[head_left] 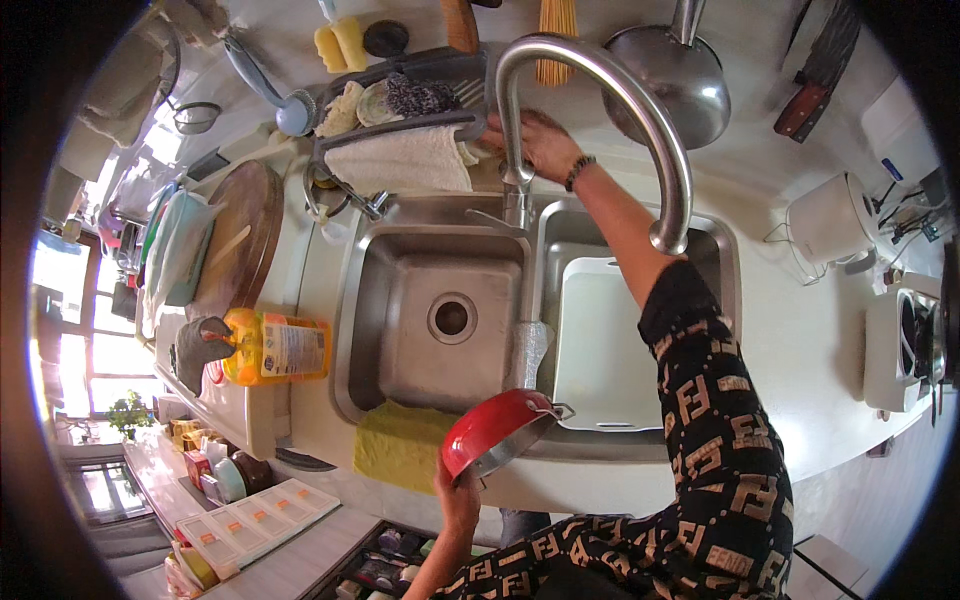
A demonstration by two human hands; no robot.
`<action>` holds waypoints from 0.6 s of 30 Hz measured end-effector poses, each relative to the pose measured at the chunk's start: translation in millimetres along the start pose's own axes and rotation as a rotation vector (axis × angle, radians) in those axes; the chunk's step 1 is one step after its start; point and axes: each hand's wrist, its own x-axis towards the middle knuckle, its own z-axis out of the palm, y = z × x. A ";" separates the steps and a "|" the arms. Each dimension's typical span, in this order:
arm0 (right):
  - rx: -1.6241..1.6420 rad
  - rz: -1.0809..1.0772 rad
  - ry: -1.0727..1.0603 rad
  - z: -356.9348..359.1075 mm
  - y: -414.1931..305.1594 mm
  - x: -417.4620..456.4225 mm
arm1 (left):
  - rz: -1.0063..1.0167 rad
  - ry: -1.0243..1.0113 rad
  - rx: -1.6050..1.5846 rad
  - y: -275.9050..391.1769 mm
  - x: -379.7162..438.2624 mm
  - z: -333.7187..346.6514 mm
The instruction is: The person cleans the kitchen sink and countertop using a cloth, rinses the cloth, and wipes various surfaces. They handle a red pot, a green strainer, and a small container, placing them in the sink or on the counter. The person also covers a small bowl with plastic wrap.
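Observation:
My left hand grips the rim of a red metal pan with a wire loop handle, tilted on its side over the front edge of the double sink. Behind the curved steel faucet, my right hand reaches to the right end of a grey sponge rack; its fingertips are partly hidden, so any hold is unclear. A white cloth hangs on the rack, which has a dark mesh scrubber in it. A yellow-green cloth lies over the sink's front edge.
A white plastic basin sits in the right bowl. Left of the sink stand an orange bottle and a round wooden board. On the back wall hang a steel pan, a bamboo brush and a cleaver.

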 end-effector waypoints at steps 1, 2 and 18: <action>-0.094 -0.122 -0.126 7.7 9.8 10.0 | 0.013 0.016 -0.001 -1.2 -1.8 -0.4; 0.269 -0.147 -0.125 19.1 16.2 14.6 | 0.023 0.030 -0.001 -3.0 -2.7 0.3; 0.192 0.653 -0.147 -60.9 23.4 -165.8 | 0.013 -0.033 0.068 -6.3 4.5 12.6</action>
